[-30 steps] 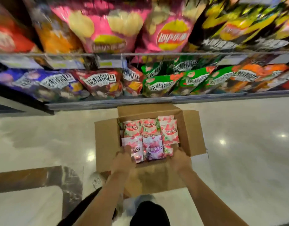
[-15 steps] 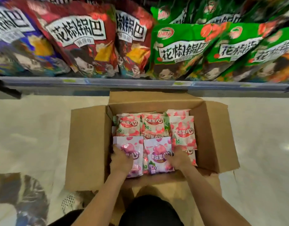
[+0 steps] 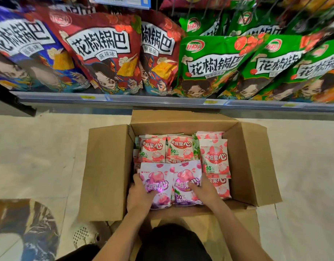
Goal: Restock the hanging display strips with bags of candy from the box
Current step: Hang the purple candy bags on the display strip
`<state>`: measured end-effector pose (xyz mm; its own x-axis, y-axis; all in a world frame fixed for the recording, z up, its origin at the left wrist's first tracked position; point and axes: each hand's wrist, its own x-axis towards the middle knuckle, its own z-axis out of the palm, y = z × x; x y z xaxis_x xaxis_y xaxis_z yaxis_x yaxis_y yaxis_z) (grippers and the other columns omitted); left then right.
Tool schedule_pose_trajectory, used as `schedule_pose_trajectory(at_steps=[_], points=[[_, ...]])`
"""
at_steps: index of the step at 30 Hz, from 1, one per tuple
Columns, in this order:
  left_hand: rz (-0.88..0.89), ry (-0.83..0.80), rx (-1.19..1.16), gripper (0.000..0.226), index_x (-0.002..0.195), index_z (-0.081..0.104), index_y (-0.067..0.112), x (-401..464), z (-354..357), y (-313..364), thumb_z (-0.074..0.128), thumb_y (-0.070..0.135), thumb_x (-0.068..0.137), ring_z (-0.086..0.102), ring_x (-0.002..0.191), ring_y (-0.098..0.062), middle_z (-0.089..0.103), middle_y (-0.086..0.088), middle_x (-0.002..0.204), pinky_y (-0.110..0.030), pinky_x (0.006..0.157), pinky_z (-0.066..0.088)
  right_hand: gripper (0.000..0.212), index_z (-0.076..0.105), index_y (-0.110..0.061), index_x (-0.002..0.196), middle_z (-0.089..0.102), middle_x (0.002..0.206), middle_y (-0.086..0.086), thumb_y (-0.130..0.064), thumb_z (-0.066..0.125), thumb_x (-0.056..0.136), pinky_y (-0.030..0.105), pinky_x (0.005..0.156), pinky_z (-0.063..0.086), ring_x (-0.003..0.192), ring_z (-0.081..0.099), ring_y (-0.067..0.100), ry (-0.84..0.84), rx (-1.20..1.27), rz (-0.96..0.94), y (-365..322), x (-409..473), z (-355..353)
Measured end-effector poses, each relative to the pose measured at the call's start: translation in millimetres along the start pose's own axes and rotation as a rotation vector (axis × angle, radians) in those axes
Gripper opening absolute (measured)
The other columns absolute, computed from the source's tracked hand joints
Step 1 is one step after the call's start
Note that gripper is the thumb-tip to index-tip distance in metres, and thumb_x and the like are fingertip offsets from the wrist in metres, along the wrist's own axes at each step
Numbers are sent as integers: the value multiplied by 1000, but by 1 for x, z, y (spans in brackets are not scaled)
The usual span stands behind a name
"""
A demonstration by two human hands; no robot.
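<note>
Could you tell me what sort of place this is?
Most likely a shop aisle: snack bags fill a shelf with price tags along its edge, and an open cardboard box of candy bags sits on the floor.

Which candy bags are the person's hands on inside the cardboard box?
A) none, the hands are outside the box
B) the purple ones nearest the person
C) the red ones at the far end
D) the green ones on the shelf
B: the left hand and right hand both lie on the purple bags at the near end of the box.

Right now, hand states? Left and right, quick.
Left hand: gripping the left purple candy bag in the box.
Right hand: open, straight fingers resting on the right purple candy bag.
</note>
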<state>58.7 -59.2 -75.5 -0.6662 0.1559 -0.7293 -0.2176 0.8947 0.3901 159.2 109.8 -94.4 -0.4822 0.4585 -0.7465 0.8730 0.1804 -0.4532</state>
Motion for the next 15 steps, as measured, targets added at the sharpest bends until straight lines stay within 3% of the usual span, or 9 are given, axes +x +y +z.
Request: schedule_pose_trajectory(at_steps=[4,9,13,15], points=[[19,-35,-27,60,129,39,8,6,-2,-3,72,21,81,54,116,-30,56,-13,126,-34,91,46,62,26,-11,145,44,143,6,-33,53,93,35,103,37,130,44,27,115,43,1,-1,-5,-5],[47,45,-17,44,121,51,5,2,2,-5,69,19,83,56,113,-29,60,-14,120,-34,90,47,56,31,-7,138,48,139,9,-29,55,93,37,100,40,128,46,29,224,216,56,0,-6,-11],[71,114,40,41,125,50,5,-8,1,0,62,22,89,55,113,-27,49,-13,128,-34,90,46,62,32,-5,139,51,135,12,-32,59,90,38,99,43,123,50,28,277,307,64,1,-9,-15],[105,160,68,44,130,46,7,-13,1,3,59,23,91,53,116,-26,38,-12,138,-33,94,45,55,37,-7,136,54,131,8,-28,60,90,35,96,44,120,52,26,293,339,31,-1,-13,-18]])
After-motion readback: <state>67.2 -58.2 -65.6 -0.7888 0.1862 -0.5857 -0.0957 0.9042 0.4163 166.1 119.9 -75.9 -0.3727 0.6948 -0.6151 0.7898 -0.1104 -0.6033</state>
